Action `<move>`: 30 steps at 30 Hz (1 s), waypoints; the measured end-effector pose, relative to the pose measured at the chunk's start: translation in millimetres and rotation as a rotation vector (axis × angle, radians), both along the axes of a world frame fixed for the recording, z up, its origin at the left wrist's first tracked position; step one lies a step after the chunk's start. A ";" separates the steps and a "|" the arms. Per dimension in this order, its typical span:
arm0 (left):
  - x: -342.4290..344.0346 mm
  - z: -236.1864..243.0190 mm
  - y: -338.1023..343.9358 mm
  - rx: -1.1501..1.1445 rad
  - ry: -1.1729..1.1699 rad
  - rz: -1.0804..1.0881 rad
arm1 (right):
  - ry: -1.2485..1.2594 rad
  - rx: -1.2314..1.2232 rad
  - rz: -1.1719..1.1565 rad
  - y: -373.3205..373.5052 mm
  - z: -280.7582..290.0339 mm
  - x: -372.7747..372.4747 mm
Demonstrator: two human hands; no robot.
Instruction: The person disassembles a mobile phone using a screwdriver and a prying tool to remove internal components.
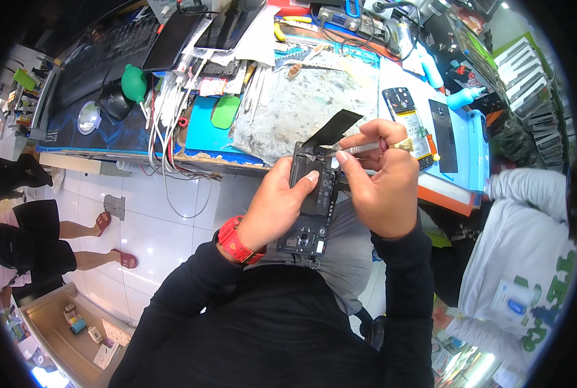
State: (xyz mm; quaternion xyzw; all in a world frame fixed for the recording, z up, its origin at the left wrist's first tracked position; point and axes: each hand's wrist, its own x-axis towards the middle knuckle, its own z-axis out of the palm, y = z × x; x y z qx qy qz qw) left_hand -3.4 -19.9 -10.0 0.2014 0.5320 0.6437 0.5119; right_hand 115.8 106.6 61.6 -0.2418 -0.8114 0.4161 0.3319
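Observation:
My left hand [269, 207] is closed around an opened black phone body [317, 204], thumb resting on its inside. A dark flat piece [332, 126] stands up from the phone's upper end at an angle. My right hand [384, 194] grips a slim silver tool [363, 148] with its tip at the top of the phone. Just beyond my hands lies a stained grey work mat [308, 94]. A second opened phone [405, 129] with a yellowish battery lies to the right.
The bench [249, 152] holds cables [165, 110], a green air blower [134, 83], dark phones [172, 39] and pale blue bottles [460, 97]. A person in sandals [39, 242] is at left. A person in white [505, 258] is close at right. An open box [49, 304] is at lower left.

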 end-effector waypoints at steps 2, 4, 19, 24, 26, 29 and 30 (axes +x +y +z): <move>-0.8 -5.0 -0.4 -0.005 0.036 0.001 | 0.044 -0.077 -0.032 -0.3 0.4 3.7; -1.4 -3.8 -0.8 -0.002 0.038 0.000 | 0.080 -0.149 -0.094 0.2 4.4 9.5; -26.5 20.0 -16.3 -0.026 -0.093 0.049 | 0.129 0.273 -0.481 52.8 -47.4 19.8; -25.9 20.9 -15.3 -0.017 -0.078 0.012 | -0.412 0.356 -0.291 45.3 -13.0 38.9; -25.1 18.4 -15.1 -0.039 -0.055 0.019 | -0.435 0.382 -0.185 57.8 -11.3 35.9; -24.1 19.0 -16.5 -0.030 -0.061 0.036 | -0.616 0.492 0.191 89.3 -3.5 24.2; -24.4 19.5 -16.9 -0.029 -0.051 0.044 | -0.792 0.317 0.264 94.1 15.3 14.0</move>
